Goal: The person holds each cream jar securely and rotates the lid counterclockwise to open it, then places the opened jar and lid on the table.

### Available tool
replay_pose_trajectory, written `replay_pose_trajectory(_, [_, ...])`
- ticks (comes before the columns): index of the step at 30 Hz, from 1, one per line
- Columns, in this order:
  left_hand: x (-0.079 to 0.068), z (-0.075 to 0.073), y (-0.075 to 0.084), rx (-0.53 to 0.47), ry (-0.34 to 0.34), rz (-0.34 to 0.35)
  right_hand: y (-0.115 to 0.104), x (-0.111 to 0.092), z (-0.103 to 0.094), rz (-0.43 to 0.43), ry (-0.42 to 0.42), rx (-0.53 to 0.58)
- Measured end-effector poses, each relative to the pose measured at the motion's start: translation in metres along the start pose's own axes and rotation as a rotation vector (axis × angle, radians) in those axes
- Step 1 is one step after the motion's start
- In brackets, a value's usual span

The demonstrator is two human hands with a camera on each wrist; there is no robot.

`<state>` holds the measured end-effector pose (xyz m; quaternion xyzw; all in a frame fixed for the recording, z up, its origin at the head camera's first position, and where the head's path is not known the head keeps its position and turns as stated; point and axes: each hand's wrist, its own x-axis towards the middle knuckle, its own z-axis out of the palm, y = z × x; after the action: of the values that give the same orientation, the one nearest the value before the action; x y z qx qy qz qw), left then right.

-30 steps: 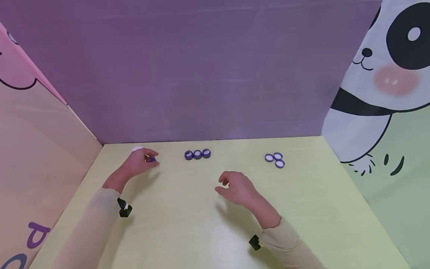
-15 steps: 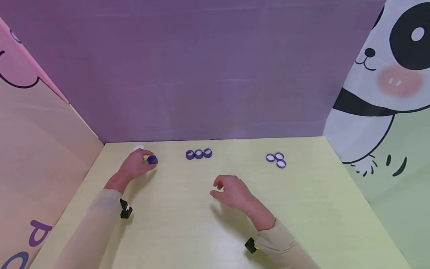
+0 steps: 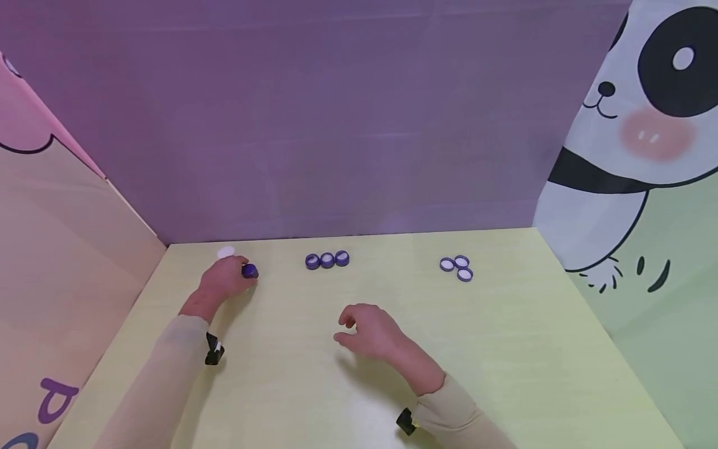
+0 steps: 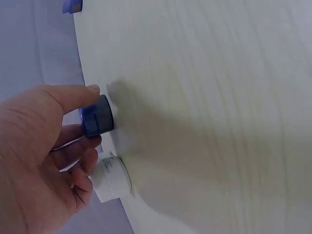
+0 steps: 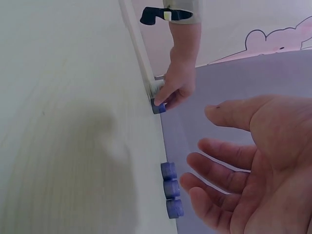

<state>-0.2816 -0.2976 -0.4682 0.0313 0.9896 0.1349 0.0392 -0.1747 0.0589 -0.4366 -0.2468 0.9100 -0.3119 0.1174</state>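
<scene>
At the far left of the table, my left hand (image 3: pixel 224 277) pinches a small round blue jar (image 4: pixel 96 117) between thumb and fingers, down at the table top. A white jar (image 4: pixel 112 180) stands just beside it, partly hidden behind the fingers in the left wrist view. My right hand (image 3: pixel 367 330) hovers above the middle of the table, holding nothing, with its fingers loosely bent and apart. Three small purple-blue jars (image 3: pixel 328 260) stand side by side in a row near the back edge, between the hands.
Three purple rings with white insides, like upturned lids (image 3: pixel 447 264), lie clustered at the back right of the pale wooden table (image 3: pixel 538 349). A purple wall (image 3: pixel 359 125) rises behind the table, with printed panels on both sides.
My left hand stays near the white jar, and the blue jar shows more between its fingers. The right hand has drifted left and closer to me.
</scene>
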Motion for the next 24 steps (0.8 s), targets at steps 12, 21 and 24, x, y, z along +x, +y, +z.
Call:
replay_pose_trajectory(12, [0.002, 0.001, 0.011, -0.024, -0.057, -0.04, 0.003, -0.001, 0.003, 0.002, -0.002, -0.022])
replay_pose_trajectory(21, [-0.008, 0.011, 0.023, -0.07, 0.011, -0.024, 0.014, -0.004, -0.004, 0.014, 0.021, -0.037])
replay_pose_trajectory(24, [-0.01, 0.014, 0.032, -0.103, 0.036, -0.018, 0.018, -0.006, -0.013, 0.007, 0.043, -0.027])
